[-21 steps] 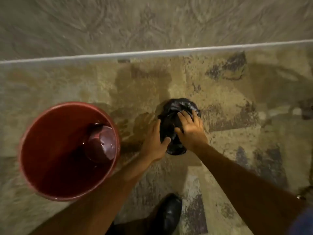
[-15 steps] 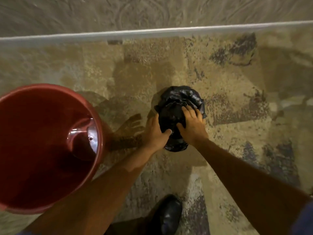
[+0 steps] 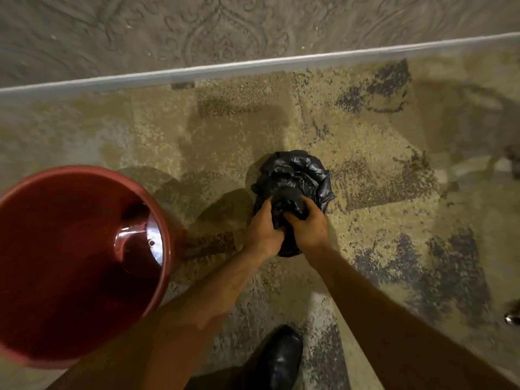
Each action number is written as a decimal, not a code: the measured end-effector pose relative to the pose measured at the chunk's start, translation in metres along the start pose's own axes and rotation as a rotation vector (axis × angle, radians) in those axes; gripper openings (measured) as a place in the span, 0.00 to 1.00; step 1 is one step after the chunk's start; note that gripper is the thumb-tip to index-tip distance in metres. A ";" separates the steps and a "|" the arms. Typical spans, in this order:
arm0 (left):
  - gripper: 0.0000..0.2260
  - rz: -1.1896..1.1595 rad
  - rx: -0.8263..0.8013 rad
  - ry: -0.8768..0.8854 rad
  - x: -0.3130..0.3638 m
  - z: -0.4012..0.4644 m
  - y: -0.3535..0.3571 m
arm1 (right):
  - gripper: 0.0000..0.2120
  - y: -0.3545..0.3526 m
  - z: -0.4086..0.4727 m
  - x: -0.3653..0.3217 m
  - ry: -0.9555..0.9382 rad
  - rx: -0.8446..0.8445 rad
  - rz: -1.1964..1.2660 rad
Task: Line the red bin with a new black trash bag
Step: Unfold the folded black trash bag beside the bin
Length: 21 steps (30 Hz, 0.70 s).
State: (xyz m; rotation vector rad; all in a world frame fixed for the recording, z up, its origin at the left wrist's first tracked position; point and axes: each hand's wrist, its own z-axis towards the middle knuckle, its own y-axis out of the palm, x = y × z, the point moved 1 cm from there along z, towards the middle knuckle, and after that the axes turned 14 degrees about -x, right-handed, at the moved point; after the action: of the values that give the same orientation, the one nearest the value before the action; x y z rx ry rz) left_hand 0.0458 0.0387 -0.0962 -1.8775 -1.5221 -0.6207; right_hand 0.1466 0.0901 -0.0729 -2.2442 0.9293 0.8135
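A crumpled black trash bag (image 3: 295, 178) is bunched in a ball over the patterned floor, in the middle of the view. My left hand (image 3: 263, 226) grips its near left side and my right hand (image 3: 308, 226) grips its near right side, fingers dug into the plastic. The red bin (image 3: 84, 263) stands open at the lower left, unlined, with a shiny raised hump in its bottom. My left forearm crosses just past the bin's right rim.
A pale baseboard strip (image 3: 253, 66) runs across the top, with embossed patterned wall above it. My black shoe (image 3: 281, 358) is on the mottled beige and grey floor at the bottom centre. A small metal object (image 3: 512, 319) sits at the right edge.
Both hands have shifted from resting on top of the bag to clutching its near side with curled fingers. The bin sits larger and lower left in view as the camera moved.
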 end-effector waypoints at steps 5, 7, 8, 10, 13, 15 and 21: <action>0.20 0.014 0.009 0.122 0.059 -0.055 -0.039 | 0.27 -0.029 -0.056 -0.052 -0.032 0.068 0.287; 0.19 -0.027 0.039 0.114 0.088 -0.072 -0.060 | 0.33 -0.040 -0.080 -0.079 -0.062 0.014 0.424; 0.18 -0.063 0.053 0.108 0.101 -0.078 -0.070 | 0.33 -0.043 -0.089 -0.089 -0.060 -0.036 0.452; 0.16 -0.125 0.054 0.089 0.125 -0.092 -0.088 | 0.30 -0.049 -0.108 -0.105 -0.031 -0.104 0.465; 0.10 -0.172 0.073 0.119 0.152 -0.115 -0.109 | 0.15 -0.063 -0.135 -0.131 0.044 -0.055 0.512; 0.07 -0.194 0.143 0.134 0.162 -0.125 -0.122 | 0.08 -0.072 -0.148 -0.139 0.041 -0.006 0.561; 0.29 0.032 0.340 0.176 0.190 -0.186 -0.139 | 0.10 -0.091 -0.194 -0.172 0.059 0.142 0.741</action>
State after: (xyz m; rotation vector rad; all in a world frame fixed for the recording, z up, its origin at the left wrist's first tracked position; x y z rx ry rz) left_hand -0.0420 0.0497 0.1900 -1.5453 -1.3833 -0.4646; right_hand 0.1782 0.0805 0.1998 -1.7945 1.8295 0.9427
